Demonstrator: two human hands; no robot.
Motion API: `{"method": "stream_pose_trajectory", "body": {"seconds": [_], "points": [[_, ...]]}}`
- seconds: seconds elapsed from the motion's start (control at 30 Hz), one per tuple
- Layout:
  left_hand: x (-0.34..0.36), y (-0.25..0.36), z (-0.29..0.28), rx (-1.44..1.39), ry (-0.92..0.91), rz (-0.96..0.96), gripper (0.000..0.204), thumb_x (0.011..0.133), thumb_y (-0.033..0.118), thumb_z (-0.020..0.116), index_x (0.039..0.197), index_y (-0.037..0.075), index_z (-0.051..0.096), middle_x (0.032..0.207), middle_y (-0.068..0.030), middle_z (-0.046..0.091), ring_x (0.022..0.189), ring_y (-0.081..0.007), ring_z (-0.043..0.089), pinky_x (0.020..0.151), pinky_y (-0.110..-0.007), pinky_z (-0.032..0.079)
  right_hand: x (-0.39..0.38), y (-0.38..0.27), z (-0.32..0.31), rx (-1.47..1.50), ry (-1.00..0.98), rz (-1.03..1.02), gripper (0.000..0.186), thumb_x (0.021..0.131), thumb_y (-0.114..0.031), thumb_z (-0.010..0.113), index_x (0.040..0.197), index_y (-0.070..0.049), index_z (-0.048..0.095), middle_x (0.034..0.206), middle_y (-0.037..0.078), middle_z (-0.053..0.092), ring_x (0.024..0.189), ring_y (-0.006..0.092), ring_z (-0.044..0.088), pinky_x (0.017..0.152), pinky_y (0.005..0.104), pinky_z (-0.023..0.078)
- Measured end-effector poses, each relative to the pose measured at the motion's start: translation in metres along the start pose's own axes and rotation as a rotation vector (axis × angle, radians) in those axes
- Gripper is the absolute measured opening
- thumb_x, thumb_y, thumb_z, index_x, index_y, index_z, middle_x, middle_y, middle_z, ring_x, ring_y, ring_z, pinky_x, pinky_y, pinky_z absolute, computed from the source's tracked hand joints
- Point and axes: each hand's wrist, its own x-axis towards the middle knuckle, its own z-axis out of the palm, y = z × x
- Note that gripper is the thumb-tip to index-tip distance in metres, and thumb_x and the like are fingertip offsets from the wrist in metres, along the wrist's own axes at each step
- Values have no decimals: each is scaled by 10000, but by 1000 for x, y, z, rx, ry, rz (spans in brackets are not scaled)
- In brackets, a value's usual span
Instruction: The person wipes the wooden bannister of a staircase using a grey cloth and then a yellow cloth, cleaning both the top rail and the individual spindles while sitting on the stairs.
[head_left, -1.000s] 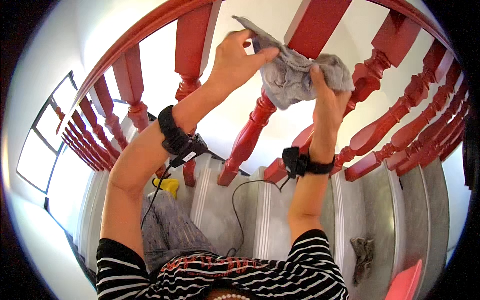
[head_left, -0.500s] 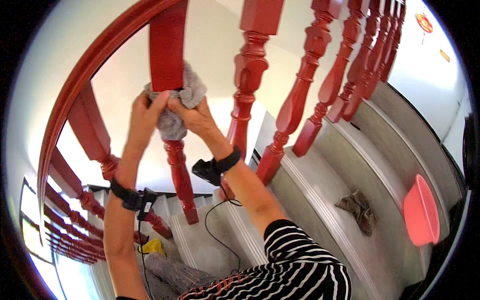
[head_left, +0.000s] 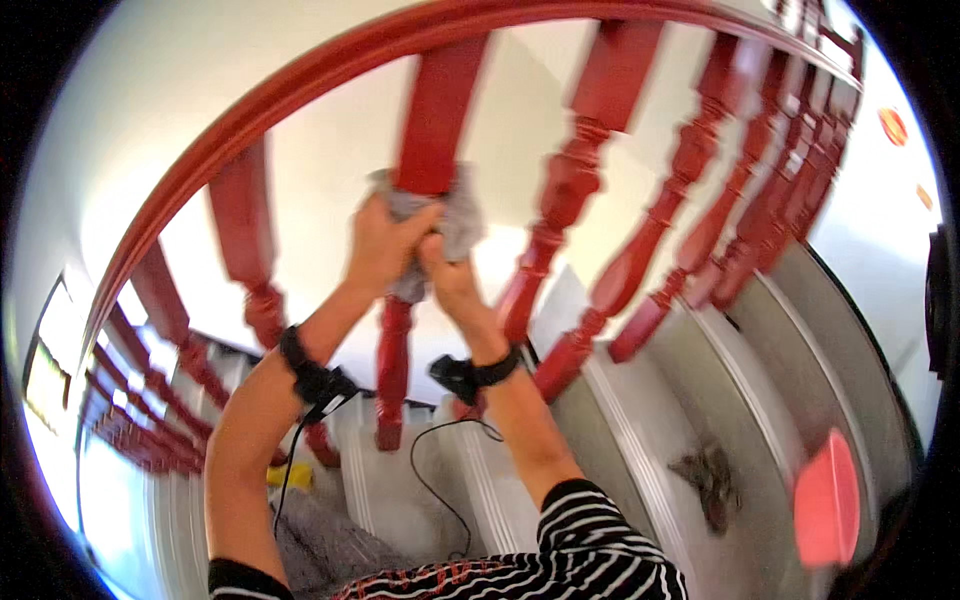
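1. Left hand [head_left: 383, 240]: raised above the head on an extended forearm that enters from the lower edge; fingers curled, the grip clamped on a crumpled grey cloth [head_left: 440, 225] from the left side.
2. Right hand [head_left: 448, 278]: raised just beside the left one, the two touching; fingers folded into the lower part of the grey cloth, the grip clamped on it. The forearm runs down to a black-and-white striped sleeve [head_left: 600, 545].
3. Grey cloth: wrapped around a red-painted turned wooden baluster [head_left: 432, 120], at the point where its square upper block narrows to the turned shaft, just below the curved red wooden handrail [head_left: 330, 70]. Cloth edges show on both sides of the baluster; whether it closes fully behind cannot be told.
4. Wrists: each carries a black strap with a small black unit [head_left: 318, 380]; thin black cables hang from both towards the torso.
5. Neighbouring red balusters [head_left: 570, 190]: ranged to the left and right of the wrapped one, foot ends resting along the edge of the grey stair treads [head_left: 700, 360].
6. Stair treads, right side: a second dark crumpled rag [head_left: 708, 478] lies on a tread; a flat red plastic object [head_left: 828, 498] lies near the right edge, well apart from both hands.
7. Lower left: a small yellow object [head_left: 290, 473] sits by the foot of a baluster, partly hidden by the left forearm.
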Motion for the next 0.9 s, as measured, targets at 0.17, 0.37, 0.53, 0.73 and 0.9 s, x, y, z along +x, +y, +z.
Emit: {"method": "stream_pose_trajectory", "body": {"seconds": [0.17, 0.37, 0.53, 0.73, 0.9], "points": [[-18, 14, -30, 494, -2, 46, 361, 801, 300, 645, 994, 5, 568, 814, -171, 609, 705, -314, 617, 646, -366, 485, -15, -19, 35, -252, 91, -144, 493, 937, -338, 471, 1264, 23, 399, 1178, 129, 506, 1075, 236, 481, 930, 365, 379], [-43, 29, -99, 450, -187, 94, 300, 851, 265, 609, 950, -10, 542, 836, -168, 564, 773, -311, 587, 678, -365, 465, -39, -16, 45, -607, 44, -401, 337, 795, -47, 573, 1114, 42, 509, 1077, 223, 527, 979, 430, 489, 874, 493, 375], [-13, 101, -131, 626, -567, 61, 296, 887, 287, 573, 906, -8, 560, 805, -136, 586, 714, -230, 592, 642, -343, 461, -31, -65, 62, -476, 87, -542, 298, 778, -37, 614, 1051, 54, 541, 995, 204, 563, 914, 404, 525, 826, 479, 402], [4, 121, -159, 594, -723, -231, 255, 883, 219, 577, 954, -26, 570, 831, -91, 614, 770, -154, 582, 685, -294, 469, -1, -69, 98, -161, 17, -503, 184, 815, -51, 572, 981, 27, 553, 931, 206, 569, 834, 407, 534, 760, 451, 423], [-72, 5, -223, 696, -661, -324, 278, 744, 106, 653, 962, -52, 581, 853, -136, 644, 813, -208, 622, 746, -323, 488, -30, 11, 168, -79, -352, -344, 313, 784, -41, 535, 1089, 27, 524, 1102, 235, 518, 1049, 445, 444, 916, 491, 345]]}}
